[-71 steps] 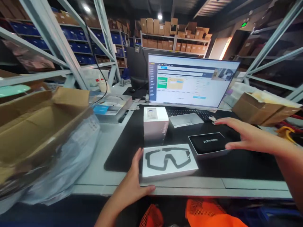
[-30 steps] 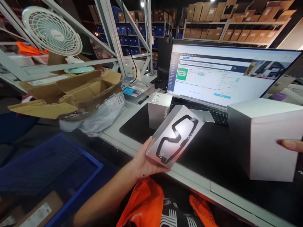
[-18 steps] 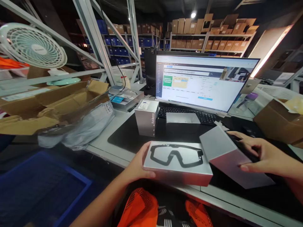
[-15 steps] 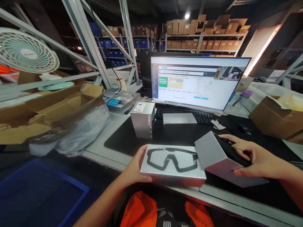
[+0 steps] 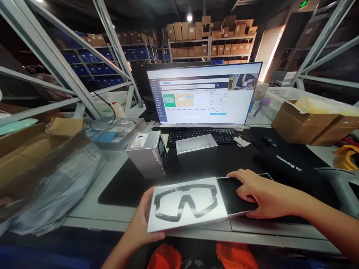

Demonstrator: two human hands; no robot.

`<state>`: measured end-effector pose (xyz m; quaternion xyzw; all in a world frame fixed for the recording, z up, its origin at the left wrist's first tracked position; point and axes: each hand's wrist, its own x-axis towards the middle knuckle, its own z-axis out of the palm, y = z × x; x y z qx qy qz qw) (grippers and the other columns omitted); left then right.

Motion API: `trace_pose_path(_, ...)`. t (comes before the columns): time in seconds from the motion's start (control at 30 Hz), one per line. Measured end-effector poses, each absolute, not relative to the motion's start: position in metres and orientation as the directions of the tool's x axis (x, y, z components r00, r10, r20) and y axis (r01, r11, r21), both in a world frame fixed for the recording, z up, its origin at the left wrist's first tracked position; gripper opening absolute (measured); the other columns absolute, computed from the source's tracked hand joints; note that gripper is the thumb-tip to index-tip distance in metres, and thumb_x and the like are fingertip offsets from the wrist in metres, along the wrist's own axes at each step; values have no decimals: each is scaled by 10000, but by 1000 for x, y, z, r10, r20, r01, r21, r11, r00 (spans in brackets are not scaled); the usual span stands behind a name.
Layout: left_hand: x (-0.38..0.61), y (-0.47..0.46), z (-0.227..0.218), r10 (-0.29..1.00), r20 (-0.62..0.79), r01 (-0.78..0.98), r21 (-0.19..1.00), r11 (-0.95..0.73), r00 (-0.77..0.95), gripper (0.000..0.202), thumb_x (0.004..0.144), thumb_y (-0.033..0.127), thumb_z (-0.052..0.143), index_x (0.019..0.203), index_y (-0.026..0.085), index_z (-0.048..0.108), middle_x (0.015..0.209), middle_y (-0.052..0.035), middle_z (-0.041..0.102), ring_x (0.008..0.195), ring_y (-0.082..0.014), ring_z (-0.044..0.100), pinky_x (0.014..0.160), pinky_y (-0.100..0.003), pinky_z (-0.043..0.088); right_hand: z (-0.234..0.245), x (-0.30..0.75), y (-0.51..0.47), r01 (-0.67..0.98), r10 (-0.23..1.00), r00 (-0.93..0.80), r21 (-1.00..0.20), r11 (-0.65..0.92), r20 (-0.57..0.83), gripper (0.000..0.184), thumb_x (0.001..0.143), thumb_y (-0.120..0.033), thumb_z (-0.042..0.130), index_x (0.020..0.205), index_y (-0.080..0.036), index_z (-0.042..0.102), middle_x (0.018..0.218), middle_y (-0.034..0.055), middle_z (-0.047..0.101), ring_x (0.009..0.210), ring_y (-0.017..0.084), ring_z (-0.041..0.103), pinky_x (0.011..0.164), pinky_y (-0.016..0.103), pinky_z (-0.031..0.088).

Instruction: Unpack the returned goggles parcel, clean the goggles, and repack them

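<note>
A flat white box sleeve printed with black goggles (image 5: 185,205) lies at the desk's front edge. My left hand (image 5: 143,220) grips its left end, thumb on top. A black inner box (image 5: 232,196) sticks partway out of the sleeve's right end. My right hand (image 5: 262,194) lies on that black box, fingers curled over its far side. Behind them a small silver box (image 5: 146,153) stands on the black desk mat (image 5: 202,164).
A monitor (image 5: 203,95) and keyboard (image 5: 202,135) sit at the back, with a shallow silver tray (image 5: 196,144) in front. An open cardboard box and grey plastic bag (image 5: 56,183) lie left. Another cardboard box (image 5: 303,121) is right. A black pouch (image 5: 291,164) rests on the mat.
The grey box my right hand held tilted beside the sleeve now lies flat with its black face up and its left end inside the sleeve. The view has swung left.
</note>
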<state>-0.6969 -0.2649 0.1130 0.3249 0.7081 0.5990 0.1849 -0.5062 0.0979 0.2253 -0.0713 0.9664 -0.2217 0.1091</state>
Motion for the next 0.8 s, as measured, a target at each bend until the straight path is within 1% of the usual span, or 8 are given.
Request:
trace_pose_path(0.17, -700, -271, 109, 689, 23, 191, 967, 169, -724, 1170, 481, 585, 910, 1417, 232, 304, 1482, -202, 412, 1399, -445, 378, 1191, -549, 247, 208, -515, 90, -139, -225, -962, -430, 892, -156, 396, 699, -404, 811, 641, -189, 484, 1442, 132, 472, 1341, 385, 411, 1108, 649, 268)
trace_pose_path(0.27, -699, -270, 109, 688, -11, 164, 968, 189, -725, 1174, 475, 552, 916, 1418, 236, 293, 1488, -204, 407, 1407, -453, 363, 1181, -551, 265, 208, -516, 88, -127, -211, -967, -454, 882, -140, 410, 892, -526, 620, 668, -188, 561, 1450, 113, 482, 1301, 364, 448, 1084, 632, 304)
trace_pose_path(0.37, -700, -269, 111, 688, -27, 153, 968, 199, -725, 1173, 455, 522, 927, 1411, 239, 310, 1485, -198, 414, 1407, -459, 363, 1174, -548, 281, 209, -518, 82, -123, -187, -976, -423, 898, -114, 429, 997, -454, 463, 716, -198, 661, 1440, 112, 504, 1281, 348, 471, 1067, 611, 322)
trace_pose_path(0.5, -700, -269, 109, 684, -11, 176, 963, 202, -729, 1144, 477, 495, 920, 1420, 249, 321, 1505, -179, 395, 1403, -449, 371, 1160, -527, 313, 204, -521, 72, -160, -193, -980, -373, 914, -54, 391, 943, -410, 578, 632, -184, 651, 1440, 124, 517, 1261, 355, 494, 1029, 575, 371)
trace_pose_path(0.6, -697, -268, 109, 689, 14, 237, 944, 231, -725, 1109, 523, 446, 901, 1440, 254, 309, 1516, -172, 382, 1401, -446, 369, 1156, -527, 311, 201, -516, 76, -157, -157, -987, -432, 888, 35, 374, 922, -432, 613, 635, -193, 625, 1486, 77, 485, 1302, 344, 474, 1056, 543, 391)
trace_pose_path(0.67, -693, -265, 110, 713, -1, 255, 933, 252, -702, 1105, 550, 400, 892, 1460, 255, 283, 1507, -170, 392, 1389, -435, 384, 1154, -524, 311, 198, -502, 91, -82, 8, -985, -510, 856, 172, 335, 920, -463, 606, 698, -213, 633, 1506, 62, 464, 1341, 354, 448, 1080, 538, 396)
trace_pose_path(0.73, -690, -262, 113, 748, -34, 256, 928, 269, -662, 1105, 582, 364, 881, 1478, 260, 242, 1499, -166, 402, 1374, -418, 407, 1149, -521, 319, 187, -482, 113, 58, 317, -892, -615, 786, 321, 281, 949, -483, 534, 840, -252, 653, 1513, 55, 452, 1367, 366, 432, 1129, 571, 352)
trace_pose_path(0.8, -687, -260, 117, 772, -62, 258, 923, 286, -633, 1115, 611, 330, 869, 1497, 272, 196, 1511, -162, 392, 1376, -406, 410, 1147, -523, 331, 168, -462, 136, 205, 606, -720, -730, 652, 339, 297, 954, -540, 489, 1151, -347, 600, 1540, 23, 420, 1448, 362, 332, 1211, 588, 221)
